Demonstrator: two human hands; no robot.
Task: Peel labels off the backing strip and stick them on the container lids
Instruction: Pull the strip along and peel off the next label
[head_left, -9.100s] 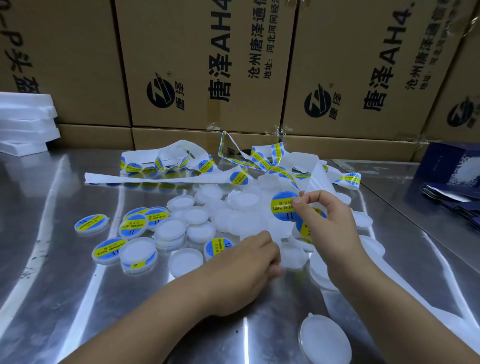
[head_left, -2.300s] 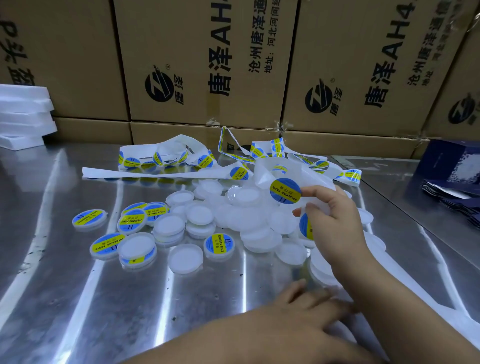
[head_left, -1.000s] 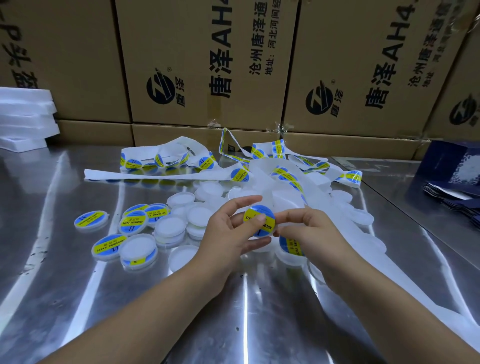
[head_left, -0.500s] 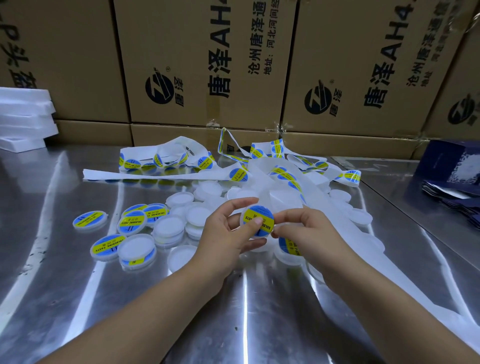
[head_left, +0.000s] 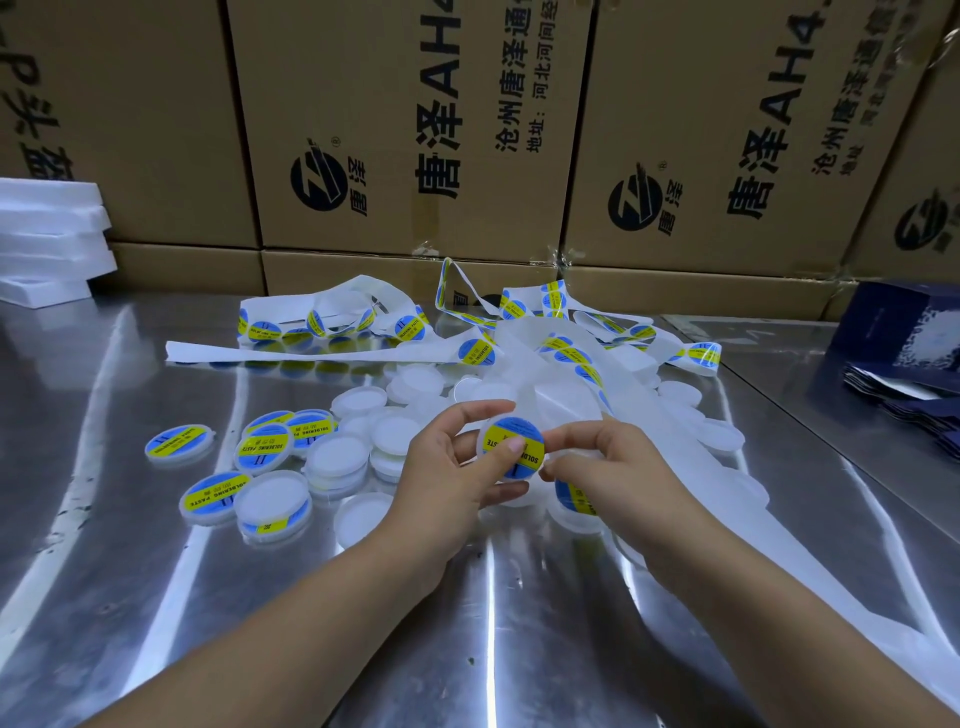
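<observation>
Step in hand, as judged: smoothing a label (head_left: 532, 460) onto a lid (head_left: 506, 423).

Position: the lid is held clear of the worktop (head_left: 156, 597), face up towards the camera, between both hands and above the near edge of the pile of bare lids (head_left: 358, 402).

Left hand (head_left: 441, 475): fingers (head_left: 467, 415) curled round the lid's far and near rim, thumb flat on the middle of the label.

Right hand (head_left: 618, 470): thumb and forefinger closed in a pinch at the lid's right edge. Whether it also holds the backing strip (head_left: 831, 561) that runs under it, I cannot tell.

Handling, judged:
- The lid is thin white plastic, so light and fairly stiff but smooth. A rim hold is best, leaving the face free for pressing.
- The label is a thin, limp film, sticky on one side. It is likely to crease or trap air if pressed from the edge, so press from the centre outwards.
- The strip is slick, floppy paper, tangled at the back. Bending it sharply should lift a label's edge for the fingers to catch.

Labelled lids (head_left: 262, 452) lie grouped to the left, apart from the bare ones.
</observation>
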